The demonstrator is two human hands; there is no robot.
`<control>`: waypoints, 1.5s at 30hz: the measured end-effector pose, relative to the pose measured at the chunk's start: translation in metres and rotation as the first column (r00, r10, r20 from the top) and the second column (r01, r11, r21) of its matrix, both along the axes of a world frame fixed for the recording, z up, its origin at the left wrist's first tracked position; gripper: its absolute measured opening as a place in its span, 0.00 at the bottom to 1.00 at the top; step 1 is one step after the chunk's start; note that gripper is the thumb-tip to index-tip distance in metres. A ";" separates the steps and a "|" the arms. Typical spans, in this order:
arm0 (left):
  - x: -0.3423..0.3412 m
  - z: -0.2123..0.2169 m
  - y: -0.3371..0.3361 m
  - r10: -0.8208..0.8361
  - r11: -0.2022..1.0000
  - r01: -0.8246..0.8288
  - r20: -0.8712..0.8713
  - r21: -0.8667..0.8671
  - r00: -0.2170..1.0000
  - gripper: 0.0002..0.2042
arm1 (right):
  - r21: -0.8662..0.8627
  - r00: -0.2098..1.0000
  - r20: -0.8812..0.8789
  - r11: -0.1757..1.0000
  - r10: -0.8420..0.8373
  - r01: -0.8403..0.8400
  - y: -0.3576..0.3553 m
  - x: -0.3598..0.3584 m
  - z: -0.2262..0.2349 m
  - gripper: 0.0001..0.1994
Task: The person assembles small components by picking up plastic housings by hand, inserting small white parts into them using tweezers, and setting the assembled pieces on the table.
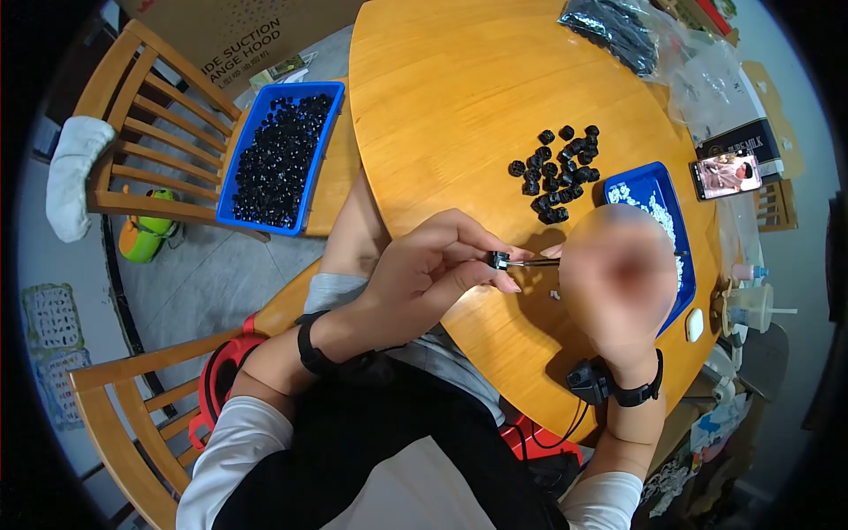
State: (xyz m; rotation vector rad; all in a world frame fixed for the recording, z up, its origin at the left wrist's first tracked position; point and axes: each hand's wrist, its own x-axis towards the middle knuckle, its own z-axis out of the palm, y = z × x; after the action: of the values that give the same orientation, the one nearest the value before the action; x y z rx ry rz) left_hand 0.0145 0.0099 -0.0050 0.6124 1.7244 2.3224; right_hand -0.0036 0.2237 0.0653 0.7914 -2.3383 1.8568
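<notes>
My left hand [433,269] pinches a small black plastic piece [498,260] between thumb and fingers over the near edge of the table. My right hand [618,274], mostly blurred, grips slim metal tweezers [534,261], whose tips meet the black piece from the right. Just beyond both hands lies a loose cluster of similar black pieces [552,181]. Partly hidden behind my right hand is a blue tray [687,296] with many tiny white parts [661,212]. One small white bit [554,295] rests on the wood below the tweezers.
A blue tray [311,199] full of black pieces sits on a wooden chair to the left. On the round table [459,106] are a bag of black parts [609,35], a propped phone [726,174] and a white oval object [695,325]. A lidded cup [751,309] stands far right.
</notes>
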 end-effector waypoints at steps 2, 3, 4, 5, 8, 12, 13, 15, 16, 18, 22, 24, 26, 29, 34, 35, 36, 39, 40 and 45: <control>0.001 -0.001 0.001 0.025 0.999 -0.026 -0.029 -0.018 0.999 0.07 | 0.090 0.998 -0.056 0.996 0.002 0.003 0.003 0.001 0.004 0.11; 0.001 -0.002 0.001 0.026 0.999 -0.026 -0.029 -0.018 0.999 0.07 | 0.179 0.994 -0.113 0.984 0.008 0.013 0.004 0.001 0.006 0.11; 0.002 -0.003 0.002 0.038 0.999 -0.038 -0.037 -0.010 0.999 0.07 | 0.266 0.985 -0.169 0.964 0.019 0.027 0.005 0.002 0.007 0.11; 0.002 -0.004 0.003 0.049 0.999 -0.050 -0.045 -0.002 0.998 0.07 | 0.267 0.985 -0.169 0.963 0.020 0.027 0.003 0.001 0.007 0.11; 0.002 -0.006 0.003 0.057 0.998 -0.056 -0.050 0.011 0.997 0.06 | 0.216 0.940 -0.340 0.972 -0.017 0.095 -0.004 -0.002 0.006 0.08; 0.001 -0.006 0.002 0.044 0.999 -0.044 -0.044 0.011 0.998 0.07 | 0.222 0.936 -0.352 0.969 -0.020 0.104 -0.003 0.000 0.008 0.08; 0.001 -0.005 0.002 0.042 0.999 -0.042 -0.043 0.003 0.998 0.07 | 0.222 0.936 -0.352 0.969 -0.020 0.104 -0.003 0.000 0.008 0.08; 0.001 -0.005 0.002 0.040 0.999 -0.040 -0.043 -0.005 0.998 0.07 | 0.206 0.943 -0.332 0.974 -0.018 0.091 -0.003 0.000 0.006 0.08; 0.002 -0.005 0.003 0.040 0.999 -0.040 -0.041 0.000 0.998 0.07 | 0.198 0.947 -0.322 0.976 -0.017 0.085 -0.003 0.001 0.006 0.08; 0.003 -0.005 0.004 0.040 0.999 -0.040 -0.035 0.008 0.999 0.07 | 0.205 0.944 -0.329 0.975 -0.009 0.081 -0.003 0.000 0.006 0.08; 0.003 -0.004 0.004 0.040 0.999 -0.040 -0.045 0.009 0.998 0.07 | 0.217 0.940 -0.340 0.973 0.005 0.074 -0.003 -0.001 0.006 0.07; 0.002 -0.005 0.003 0.039 0.999 -0.040 -0.055 -0.001 0.998 0.07 | 0.213 0.942 -0.336 0.975 0.005 0.071 -0.002 -0.001 0.006 0.07; 0.001 -0.006 0.003 0.037 0.999 -0.039 -0.075 -0.021 0.997 0.07 | 0.222 0.941 -0.339 0.973 0.018 0.061 -0.001 -0.002 0.006 0.07; 0.000 -0.009 0.004 0.053 0.998 -0.055 -0.091 -0.017 0.994 0.08 | 0.242 0.938 -0.345 0.969 0.043 0.044 0.001 -0.003 0.006 0.07; 0.000 -0.005 -0.002 0.098 0.973 -0.115 -0.094 -0.198 0.991 0.10 | 0.183 0.982 -0.127 0.970 -0.136 0.158 0.014 -0.008 0.014 0.09; -0.001 -0.005 -0.004 0.094 0.974 -0.111 -0.094 -0.197 0.991 0.10 | 0.260 0.983 -0.068 0.949 -0.167 0.180 0.023 -0.014 0.017 0.10; -0.002 -0.004 -0.005 0.091 0.967 -0.116 -0.117 -0.228 0.989 0.10 | 0.337 0.979 -0.012 0.921 -0.203 0.195 0.031 -0.018 0.019 0.11; -0.003 -0.002 -0.005 0.076 0.950 -0.121 -0.162 -0.287 0.984 0.10 | 0.497 0.973 0.091 0.857 -0.211 0.139 0.047 -0.030 0.018 0.11; -0.002 0.000 -0.004 0.068 0.959 -0.098 -0.122 -0.265 0.990 0.10 | 0.568 0.965 0.143 0.816 -0.219 0.101 0.050 -0.032 0.016 0.12; -0.001 -0.003 0.000 0.056 0.989 -0.055 0.009 -0.135 0.998 0.08 | 0.468 0.960 0.197 0.880 -0.198 0.085 0.051 -0.034 0.003 0.12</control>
State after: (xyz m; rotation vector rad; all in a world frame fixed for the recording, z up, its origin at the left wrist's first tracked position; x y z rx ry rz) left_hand 0.0131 0.0100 -0.0078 0.5311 1.8964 2.2174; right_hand -0.0379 0.2744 0.0686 0.4133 -2.9528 1.4255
